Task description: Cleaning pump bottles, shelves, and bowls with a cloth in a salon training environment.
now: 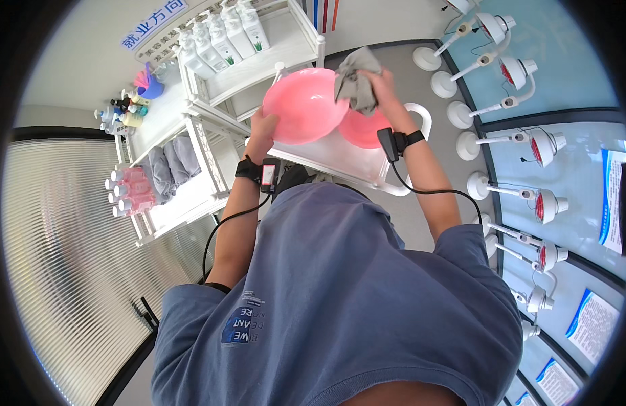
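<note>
My left hand (263,131) grips the near left rim of a pink plastic basin (305,106), which is held tilted above a white trolley (328,157). In my right hand (381,89) is a bunched grey cloth (357,81), at the right rim of that basin. A second pink basin (366,128) sits on the trolley top below the cloth, partly hidden by the first basin and my right arm. Both wrists carry black strapped devices with cables.
At the left, white shelving (211,188) holds rolled grey towels (173,162), pink bottles (130,190), white pump bottles (224,40) and a blue container (150,87). Several white-based lamps (513,73) line the right wall. The trolley's curved white handle (423,119) juts out at right.
</note>
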`<move>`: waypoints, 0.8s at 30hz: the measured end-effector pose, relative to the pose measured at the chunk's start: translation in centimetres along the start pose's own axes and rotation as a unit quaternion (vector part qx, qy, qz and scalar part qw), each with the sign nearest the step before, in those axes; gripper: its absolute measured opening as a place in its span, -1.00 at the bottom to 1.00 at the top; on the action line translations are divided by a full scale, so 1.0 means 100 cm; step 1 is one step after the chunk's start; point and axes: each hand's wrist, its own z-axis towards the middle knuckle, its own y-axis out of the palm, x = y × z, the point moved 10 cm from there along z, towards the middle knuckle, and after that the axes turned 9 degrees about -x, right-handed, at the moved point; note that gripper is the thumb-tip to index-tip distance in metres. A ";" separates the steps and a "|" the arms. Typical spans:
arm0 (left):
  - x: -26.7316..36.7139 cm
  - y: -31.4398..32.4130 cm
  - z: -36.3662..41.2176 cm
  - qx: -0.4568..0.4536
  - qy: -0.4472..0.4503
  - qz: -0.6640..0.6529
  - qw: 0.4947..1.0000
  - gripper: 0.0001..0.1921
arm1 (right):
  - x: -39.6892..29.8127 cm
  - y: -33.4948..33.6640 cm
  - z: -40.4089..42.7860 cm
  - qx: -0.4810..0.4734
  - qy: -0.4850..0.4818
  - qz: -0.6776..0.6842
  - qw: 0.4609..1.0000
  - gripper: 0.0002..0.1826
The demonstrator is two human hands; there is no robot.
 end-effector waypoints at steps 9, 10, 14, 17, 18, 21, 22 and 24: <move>-0.003 0.064 -0.020 -0.265 -0.032 -0.047 0.962 -0.59 | 0.023 0.055 0.006 -0.074 0.117 0.164 0.977 -0.62; -0.013 0.051 -0.011 -0.297 0.059 0.207 0.930 -0.65 | 0.014 0.062 0.014 -0.098 0.068 0.045 0.992 -0.62; 0.012 0.054 -0.017 -0.236 0.237 0.233 0.913 -0.78 | -0.023 0.097 0.001 -0.065 -0.110 -0.291 0.948 -0.59; 0.011 0.074 -0.003 -0.200 0.078 0.392 0.895 -0.75 | -0.059 0.137 -0.040 0.024 -0.357 -0.410 0.839 -0.52; 0.010 0.073 -0.003 -0.198 0.078 0.392 0.895 -0.75 | -0.058 0.144 -0.045 0.024 -0.359 -0.410 0.838 -0.52; 0.043 0.074 -0.019 -0.197 0.252 0.246 0.915 -0.51 | -0.068 0.142 -0.060 0.088 -0.392 -0.421 0.813 -0.47; 0.039 0.068 -0.017 -0.200 0.217 0.283 0.913 -0.59 | -0.066 0.133 -0.052 0.064 -0.355 -0.392 0.846 -0.47; 0.046 0.071 -0.016 -0.216 0.210 0.366 0.881 -0.63 | -0.066 0.116 -0.039 0.037 -0.314 -0.331 0.889 -0.53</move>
